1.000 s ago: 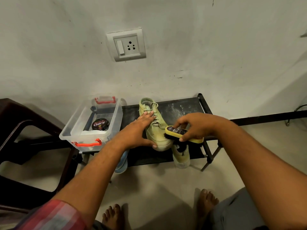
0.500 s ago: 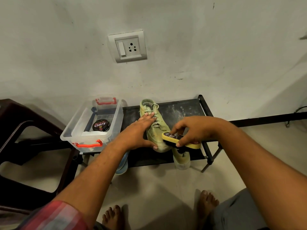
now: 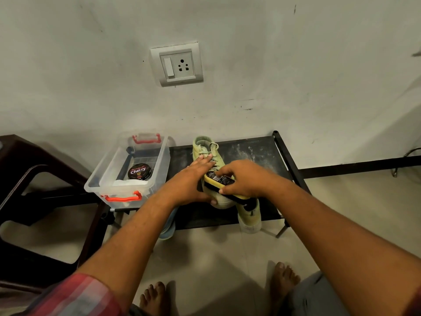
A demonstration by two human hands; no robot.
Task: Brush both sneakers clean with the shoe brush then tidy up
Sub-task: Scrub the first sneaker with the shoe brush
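Observation:
A pale green sneaker (image 3: 206, 148) lies on the black rack top (image 3: 250, 153), toe toward me. My left hand (image 3: 190, 181) holds it, fingers spread over the laces and thumb against the toe cap. My right hand (image 3: 243, 179) grips a yellow shoe brush (image 3: 219, 180) with a black label, bristles down on the sneaker's front. The second green sneaker (image 3: 249, 217) stands on the lower shelf, below the brush and partly hidden by it.
A clear plastic box (image 3: 114, 176) with red handles sits left on the rack, holding a Cherry polish tin (image 3: 139, 171). A dark chair (image 3: 34, 201) stands at far left. A blue shoe (image 3: 168, 229) shows under my left forearm. My bare feet are on the floor.
My right hand has slid the brush leftward across the sneaker's front, from its right side onto the toe. My left hand has stayed on the sneaker.

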